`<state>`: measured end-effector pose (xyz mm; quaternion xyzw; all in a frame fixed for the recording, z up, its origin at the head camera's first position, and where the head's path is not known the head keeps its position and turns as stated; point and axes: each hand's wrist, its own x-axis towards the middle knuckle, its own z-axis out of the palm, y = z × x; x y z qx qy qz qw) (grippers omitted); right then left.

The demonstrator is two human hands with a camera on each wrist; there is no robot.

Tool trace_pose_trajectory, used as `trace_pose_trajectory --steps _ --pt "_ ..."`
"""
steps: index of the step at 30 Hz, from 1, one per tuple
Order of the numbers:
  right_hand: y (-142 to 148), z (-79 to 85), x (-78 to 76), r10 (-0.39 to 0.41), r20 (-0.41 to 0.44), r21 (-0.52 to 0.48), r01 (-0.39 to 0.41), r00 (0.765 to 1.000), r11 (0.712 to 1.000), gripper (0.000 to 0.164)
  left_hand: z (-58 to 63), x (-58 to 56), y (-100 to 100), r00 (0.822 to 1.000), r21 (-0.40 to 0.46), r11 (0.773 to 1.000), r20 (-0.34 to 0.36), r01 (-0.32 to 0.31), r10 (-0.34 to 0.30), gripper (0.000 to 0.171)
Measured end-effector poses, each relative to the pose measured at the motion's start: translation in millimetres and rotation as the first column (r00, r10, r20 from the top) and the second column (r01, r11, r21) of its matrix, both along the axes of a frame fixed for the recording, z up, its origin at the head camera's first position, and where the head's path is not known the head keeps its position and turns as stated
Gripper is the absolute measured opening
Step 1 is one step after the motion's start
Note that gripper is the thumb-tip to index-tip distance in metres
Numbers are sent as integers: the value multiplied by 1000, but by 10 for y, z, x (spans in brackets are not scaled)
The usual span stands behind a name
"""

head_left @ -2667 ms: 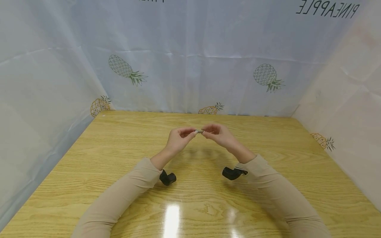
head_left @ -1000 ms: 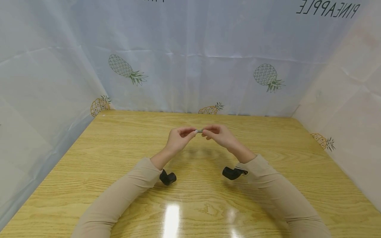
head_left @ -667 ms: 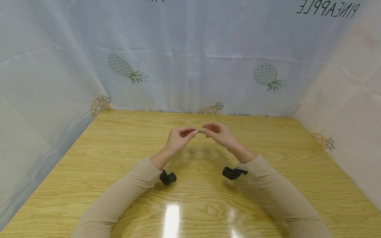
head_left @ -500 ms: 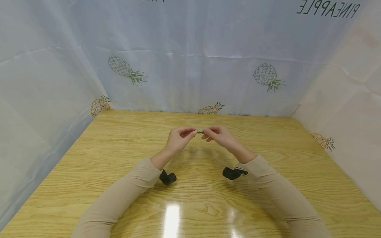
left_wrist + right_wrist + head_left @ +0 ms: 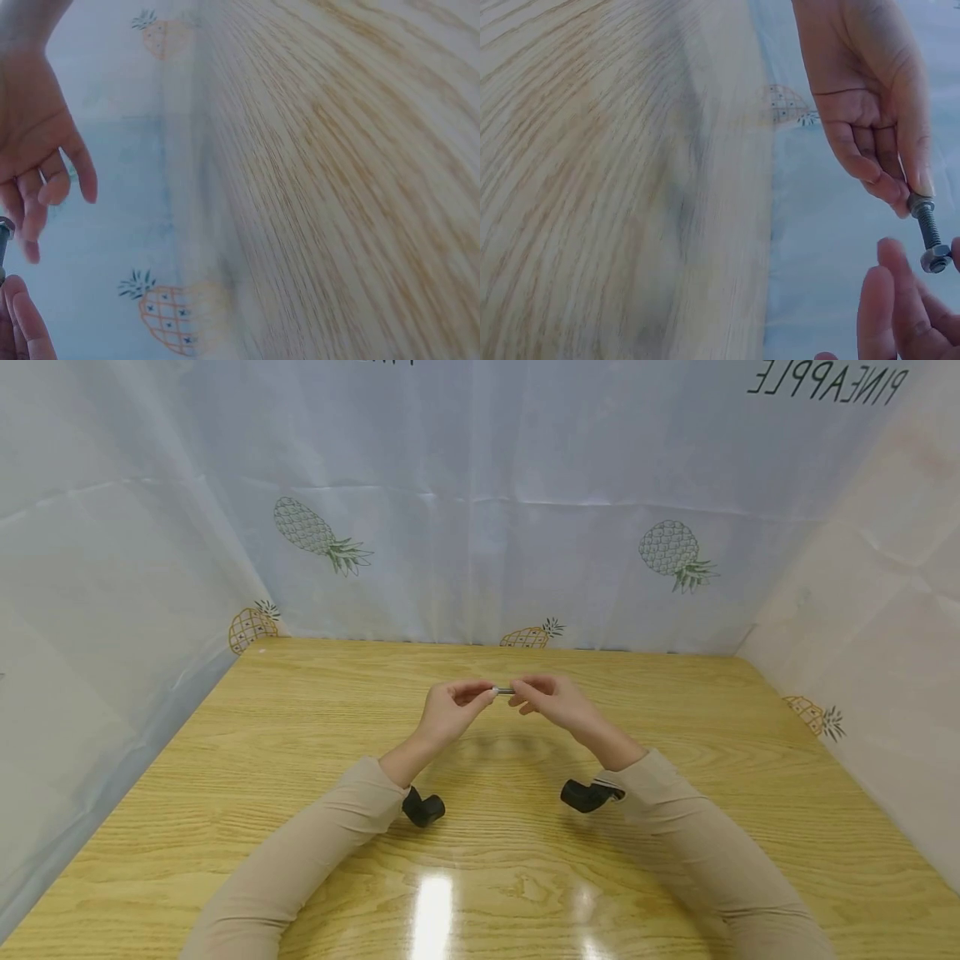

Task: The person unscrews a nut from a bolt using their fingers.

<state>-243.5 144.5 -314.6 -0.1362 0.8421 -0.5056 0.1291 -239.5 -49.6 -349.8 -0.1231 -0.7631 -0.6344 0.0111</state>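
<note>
A metal bolt with a hex nut on its threaded end lies sideways between the hands, above the table. My left hand pinches the bolt's head end between thumb and fingers. At the other end is my right hand, with a digit against the nut at the edge of the right wrist view. Its other fingers stand out loosely, apart from the bolt. In the left wrist view, only part of the bolt shows at the left edge.
A wood-grain table lies beneath the hands. White curtains with pineapple prints enclose its back and sides. Black wrist attachments protrude below both sleeves.
My right fingers have shifted back and forth around the bolt's nut end, spreading and closing in again. My left hand and the bolt's head end have stayed in place.
</note>
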Motion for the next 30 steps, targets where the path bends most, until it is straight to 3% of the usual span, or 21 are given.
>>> trace_pose_trajectory --steps 10,14,19,26,30 --pt "-12 -10 -2 0 -49 -11 -1 999 1000 39 -3 1 -4 1000 0 1000 -9 -10 10 29" --pt "-1 -11 -14 -2 -6 -36 2 1000 999 42 9 1 -1 1000 2 1000 0 -7 7 30" --pt "-5 -12 -10 -8 16 8 8 1000 1000 43 16 5 1 1000 -4 1000 -9 -5 5 30" --pt "-6 -18 0 -9 -49 -6 8 999 1000 38 11 11 -6 1000 3 1000 -5 -6 6 31" --pt "-2 -8 4 -12 -25 -18 11 1000 1000 42 1 4 -7 1000 2 1000 -11 -4 4 32"
